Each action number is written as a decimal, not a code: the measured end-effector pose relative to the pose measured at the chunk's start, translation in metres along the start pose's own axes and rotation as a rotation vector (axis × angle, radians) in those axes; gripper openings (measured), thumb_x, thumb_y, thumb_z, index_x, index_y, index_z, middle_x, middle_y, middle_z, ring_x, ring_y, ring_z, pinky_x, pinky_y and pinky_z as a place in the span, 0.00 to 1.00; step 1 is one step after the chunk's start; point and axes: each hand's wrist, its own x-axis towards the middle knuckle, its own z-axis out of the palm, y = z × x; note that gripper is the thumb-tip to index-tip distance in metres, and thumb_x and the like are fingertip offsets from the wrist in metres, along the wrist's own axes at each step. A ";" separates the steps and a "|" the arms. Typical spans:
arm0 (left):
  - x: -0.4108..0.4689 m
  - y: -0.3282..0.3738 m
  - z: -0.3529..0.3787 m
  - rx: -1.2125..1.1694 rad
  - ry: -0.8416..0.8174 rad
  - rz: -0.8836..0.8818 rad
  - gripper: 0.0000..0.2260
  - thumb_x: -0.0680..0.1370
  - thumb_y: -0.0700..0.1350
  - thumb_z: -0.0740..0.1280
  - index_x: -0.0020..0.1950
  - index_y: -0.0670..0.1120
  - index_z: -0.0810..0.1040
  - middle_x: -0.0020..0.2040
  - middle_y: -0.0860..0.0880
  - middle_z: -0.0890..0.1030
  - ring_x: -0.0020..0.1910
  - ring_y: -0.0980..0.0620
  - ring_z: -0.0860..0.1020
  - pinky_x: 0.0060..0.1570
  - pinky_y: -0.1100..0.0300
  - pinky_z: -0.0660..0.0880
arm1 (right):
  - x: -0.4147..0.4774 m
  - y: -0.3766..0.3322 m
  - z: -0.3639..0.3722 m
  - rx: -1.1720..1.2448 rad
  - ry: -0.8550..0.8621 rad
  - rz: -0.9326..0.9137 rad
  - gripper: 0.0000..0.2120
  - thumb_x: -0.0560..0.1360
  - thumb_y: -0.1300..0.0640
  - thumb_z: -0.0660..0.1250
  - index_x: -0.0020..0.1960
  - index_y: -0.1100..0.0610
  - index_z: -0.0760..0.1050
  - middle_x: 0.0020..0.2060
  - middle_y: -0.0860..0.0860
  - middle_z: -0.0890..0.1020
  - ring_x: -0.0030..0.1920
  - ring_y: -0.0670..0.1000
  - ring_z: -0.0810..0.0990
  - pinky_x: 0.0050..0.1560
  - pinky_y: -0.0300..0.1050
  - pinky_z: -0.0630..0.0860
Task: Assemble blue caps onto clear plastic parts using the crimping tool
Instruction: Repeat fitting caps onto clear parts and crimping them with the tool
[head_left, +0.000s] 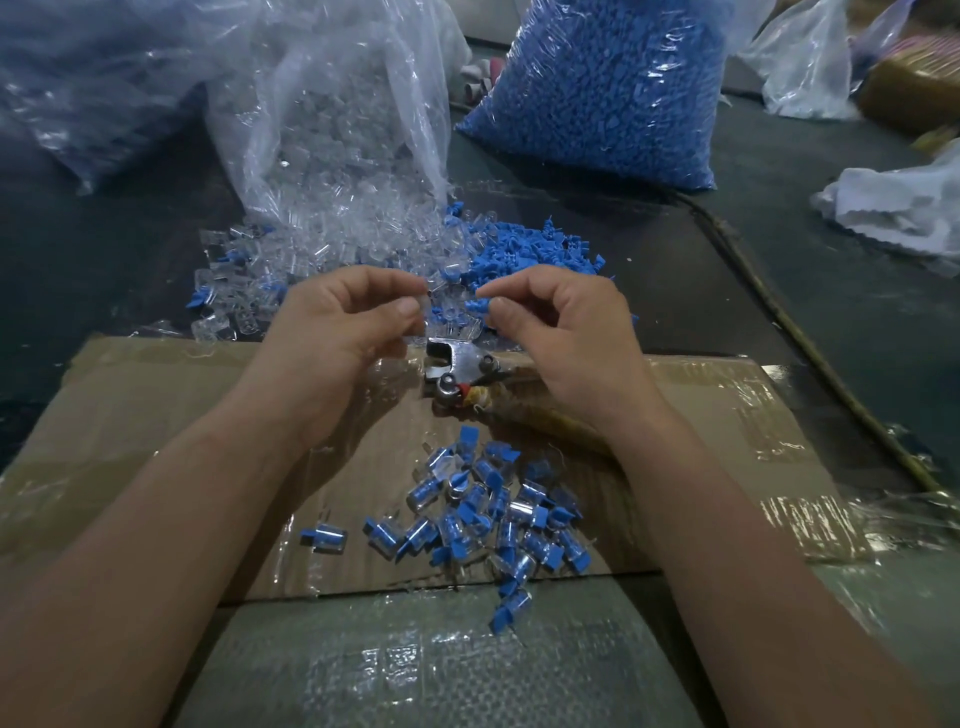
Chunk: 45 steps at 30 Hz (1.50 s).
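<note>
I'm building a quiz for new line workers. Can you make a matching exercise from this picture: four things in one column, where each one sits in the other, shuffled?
Things
1. crimping tool
2. assembled pieces
3. bag of blue caps
4. bag of clear parts

Places
A. far side of the table, right of centre
B. near part of the cardboard, between the forearms
C. far edge of the cardboard, between the two hands
D. far side of the table, left of centre, spilling its contents

Pairs: 1-C, 2-B, 3-A, 4-D
</note>
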 end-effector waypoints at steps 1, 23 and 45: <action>0.000 0.000 0.002 -0.036 -0.019 -0.009 0.08 0.74 0.35 0.64 0.42 0.47 0.78 0.36 0.51 0.81 0.35 0.58 0.78 0.35 0.67 0.76 | -0.001 -0.002 0.002 0.012 0.019 -0.006 0.06 0.73 0.62 0.68 0.45 0.51 0.80 0.35 0.40 0.79 0.38 0.41 0.79 0.42 0.33 0.77; -0.004 0.001 0.012 -0.295 -0.146 -0.057 0.08 0.65 0.39 0.65 0.42 0.40 0.78 0.31 0.49 0.81 0.30 0.58 0.79 0.32 0.69 0.76 | -0.006 -0.008 0.009 0.116 -0.049 0.009 0.08 0.66 0.55 0.74 0.36 0.49 0.75 0.30 0.43 0.78 0.31 0.40 0.76 0.35 0.34 0.75; -0.010 0.004 0.010 -0.104 -0.125 0.063 0.09 0.59 0.42 0.70 0.38 0.44 0.79 0.33 0.49 0.82 0.34 0.53 0.81 0.34 0.67 0.77 | -0.005 -0.007 0.007 0.208 -0.093 0.057 0.10 0.65 0.56 0.74 0.41 0.50 0.75 0.37 0.45 0.81 0.39 0.41 0.81 0.42 0.34 0.78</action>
